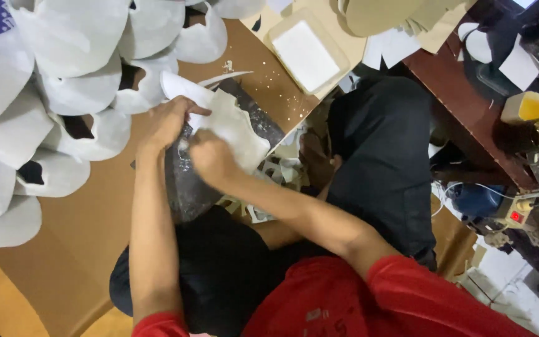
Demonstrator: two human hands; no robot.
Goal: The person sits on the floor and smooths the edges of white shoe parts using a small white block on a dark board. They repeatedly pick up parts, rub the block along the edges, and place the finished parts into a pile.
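**Both hands on the cut white sheet, over the dark slab**

Your right hand (212, 157) is curled into a narrow grip pressed down on the near end of the white cut piece (235, 128); whether the fingers pinch a tool or only the sheet cannot be told. Your left hand (168, 122) lies flat, fingers spread on the far-left edge of the same piece, touching it. The piece extends away from the right grip toward the upper right, its long axis running diagonally from your hands toward the worktop's edge. It rests on a dark, paint-flecked slab (188, 181), which lies on the brown cardboard worktop (95, 237). Both hands are in contact; the right sits nearer you. Stacked white shoe-shaped cutouts (63, 93) crowd the left, well apart from the grip. A shallow white tray (307, 53) sits beyond the piece.
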